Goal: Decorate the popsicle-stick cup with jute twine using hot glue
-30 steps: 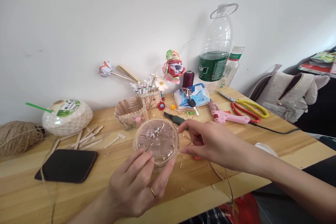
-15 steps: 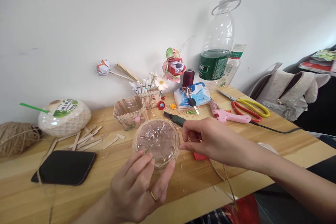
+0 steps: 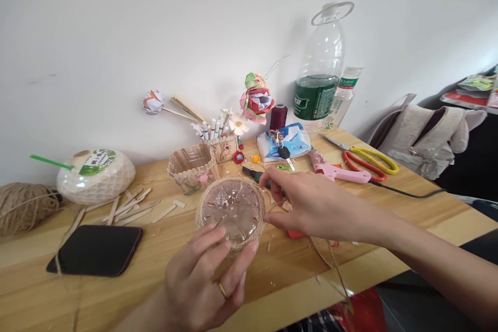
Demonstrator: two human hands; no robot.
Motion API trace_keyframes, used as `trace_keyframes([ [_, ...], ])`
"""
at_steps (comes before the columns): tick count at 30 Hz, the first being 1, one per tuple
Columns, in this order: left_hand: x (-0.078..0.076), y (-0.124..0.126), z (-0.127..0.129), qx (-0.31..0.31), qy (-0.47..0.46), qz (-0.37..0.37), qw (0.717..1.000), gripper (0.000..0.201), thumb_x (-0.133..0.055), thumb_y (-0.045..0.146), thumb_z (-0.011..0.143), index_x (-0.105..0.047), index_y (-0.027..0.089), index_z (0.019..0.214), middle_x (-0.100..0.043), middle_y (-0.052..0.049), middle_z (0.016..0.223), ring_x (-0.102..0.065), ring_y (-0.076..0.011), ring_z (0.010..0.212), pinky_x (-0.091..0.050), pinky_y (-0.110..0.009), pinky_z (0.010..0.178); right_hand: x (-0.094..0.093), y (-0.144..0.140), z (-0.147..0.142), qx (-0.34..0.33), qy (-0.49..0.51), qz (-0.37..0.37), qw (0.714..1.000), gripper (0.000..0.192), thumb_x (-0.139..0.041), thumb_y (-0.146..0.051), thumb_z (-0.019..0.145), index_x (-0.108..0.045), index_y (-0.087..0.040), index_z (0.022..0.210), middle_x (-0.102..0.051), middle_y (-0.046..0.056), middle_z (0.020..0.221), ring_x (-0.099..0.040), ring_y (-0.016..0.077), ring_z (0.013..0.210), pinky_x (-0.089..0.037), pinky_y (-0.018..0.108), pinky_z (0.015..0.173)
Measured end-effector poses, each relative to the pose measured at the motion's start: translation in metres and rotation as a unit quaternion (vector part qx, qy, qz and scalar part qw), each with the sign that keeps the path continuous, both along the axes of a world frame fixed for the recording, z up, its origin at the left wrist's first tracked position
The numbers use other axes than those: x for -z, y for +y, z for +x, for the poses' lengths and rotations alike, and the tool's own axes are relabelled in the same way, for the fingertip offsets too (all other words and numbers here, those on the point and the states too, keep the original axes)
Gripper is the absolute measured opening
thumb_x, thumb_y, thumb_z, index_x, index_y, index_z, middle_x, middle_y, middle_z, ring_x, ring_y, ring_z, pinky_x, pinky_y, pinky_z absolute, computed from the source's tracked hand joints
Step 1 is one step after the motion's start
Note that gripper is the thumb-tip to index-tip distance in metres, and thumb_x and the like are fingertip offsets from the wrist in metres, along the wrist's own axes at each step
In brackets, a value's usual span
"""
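I am holding the clear plastic dish (image 3: 232, 208) up off the worktop (image 3: 408, 194) in my left hand (image 3: 202, 282), tilted so its ribbed underside is facing me. My left fingers (image 3: 212, 238) are spread and curled against its near edge, and a band of twine wrap (image 3: 202, 199) is running round its rim.

My right hand (image 3: 307, 207) is the part that is moving. Half a second back it was hanging just off the dish's right edge with thumb and forefinger closed together; now the forefinger is reaching forward and up along the far right rim, touching the twine there, while the thumb is sitting lower by the right side. The right fingers are pressing rather than pinching, as far as I can tell; whether a strand is caught between them is hidden by the hand itself. I judge that I am laying or smoothing the twine onto the rim, a little further round than a moment ago. The dish itself is barely shifting.

A loose twine strand (image 3: 334, 264) is trailing off the worktop's near edge below my right wrist. The twine ball (image 3: 23, 207) is sitting far left, the pink glue gun (image 3: 338, 171) beyond my right hand, and the black phone (image 3: 95, 250) to the left.
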State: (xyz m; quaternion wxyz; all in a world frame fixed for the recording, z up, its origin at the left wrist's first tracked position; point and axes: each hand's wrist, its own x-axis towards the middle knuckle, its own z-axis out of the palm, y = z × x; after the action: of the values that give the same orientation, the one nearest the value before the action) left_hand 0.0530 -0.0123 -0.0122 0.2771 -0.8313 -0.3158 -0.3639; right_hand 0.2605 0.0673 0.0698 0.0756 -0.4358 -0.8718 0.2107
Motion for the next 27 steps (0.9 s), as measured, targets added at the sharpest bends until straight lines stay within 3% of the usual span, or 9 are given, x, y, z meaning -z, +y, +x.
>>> trace_keyframes([
  [5,0.004,-0.004,-0.016,0.038,-0.009,-0.068,0.997,0.034,-0.051,0.009,0.074,-0.066,0.018,0.103,-0.056,-0.006,0.089,-0.058,-0.0207,0.1,-0.057,-0.034,0.086,0.003,-0.002,0.0,0.001,0.015,-0.022,1.0,0.044,-0.057,-0.029,0.073,-0.05,-0.016,0.115,-0.065,0.008,0.095,-0.06,0.0211,0.076,-0.039,0.03,0.065],
  [10,0.002,-0.007,-0.021,0.066,-0.022,-0.124,0.99,0.04,-0.05,0.005,0.073,-0.063,0.015,0.109,-0.058,-0.009,0.096,-0.056,-0.0233,0.105,-0.056,-0.039,0.087,0.012,-0.001,0.003,-0.052,0.093,-0.006,0.994,0.051,-0.057,-0.021,0.074,-0.048,-0.018,0.124,-0.054,0.009,0.114,-0.058,0.0177,0.083,-0.044,0.029,0.069],
  [15,-0.008,-0.006,-0.024,0.117,-0.115,-0.193,0.967,0.046,-0.043,-0.004,0.076,-0.058,0.013,0.116,-0.059,-0.01,0.104,-0.058,-0.0228,0.108,-0.055,-0.037,0.085,0.013,0.005,0.005,-0.1,0.132,-0.078,0.983,0.047,-0.055,-0.017,0.079,-0.048,-0.016,0.126,-0.053,0.006,0.106,-0.058,0.0122,0.077,-0.046,0.028,0.072],
  [17,-0.009,-0.006,-0.026,0.083,-0.165,-0.184,0.965,0.047,-0.043,-0.004,0.078,-0.056,0.016,0.119,-0.06,-0.009,0.105,-0.056,-0.0247,0.112,-0.053,-0.04,0.088,0.012,0.006,0.006,-0.098,0.133,-0.101,0.981,0.047,-0.055,-0.015,0.079,-0.048,-0.015,0.125,-0.055,0.004,0.096,-0.057,0.0117,0.074,-0.046,0.027,0.07],
  [20,-0.004,-0.009,-0.024,-0.017,-0.186,-0.149,0.971,0.039,-0.051,0.006,0.081,-0.056,0.019,0.117,-0.059,-0.008,0.107,-0.051,-0.0279,0.116,-0.045,-0.048,0.096,0.012,0.004,0.008,-0.092,0.128,-0.099,0.982,0.047,-0.054,-0.014,0.078,-0.047,-0.016,0.124,-0.055,0.0,0.083,-0.056,0.0122,0.071,-0.046,0.027,0.068],
  [22,0.0,-0.012,-0.021,-0.057,-0.183,-0.178,0.965,0.035,-0.052,0.015,0.083,-0.054,0.019,0.118,-0.058,-0.009,0.112,-0.047,-0.0288,0.119,-0.041,-0.05,0.099,0.014,0.002,0.009,-0.087,0.124,-0.102,0.983,0.049,-0.055,-0.016,0.076,-0.045,-0.017,0.124,-0.055,-0.001,0.081,-0.056,0.012,0.068,-0.045,0.027,0.065],
  [27,0.007,-0.014,-0.021,-0.079,-0.173,-0.262,0.946,0.041,-0.045,0.03,0.091,-0.043,0.021,0.13,-0.055,-0.012,0.128,-0.038,-0.0307,0.131,-0.023,-0.06,0.109,0.021,-0.01,0.011,-0.06,0.133,-0.051,0.988,0.045,-0.058,-0.019,0.072,-0.049,-0.018,0.116,-0.054,0.002,0.093,-0.056,0.0113,0.068,-0.045,0.026,0.063],
])
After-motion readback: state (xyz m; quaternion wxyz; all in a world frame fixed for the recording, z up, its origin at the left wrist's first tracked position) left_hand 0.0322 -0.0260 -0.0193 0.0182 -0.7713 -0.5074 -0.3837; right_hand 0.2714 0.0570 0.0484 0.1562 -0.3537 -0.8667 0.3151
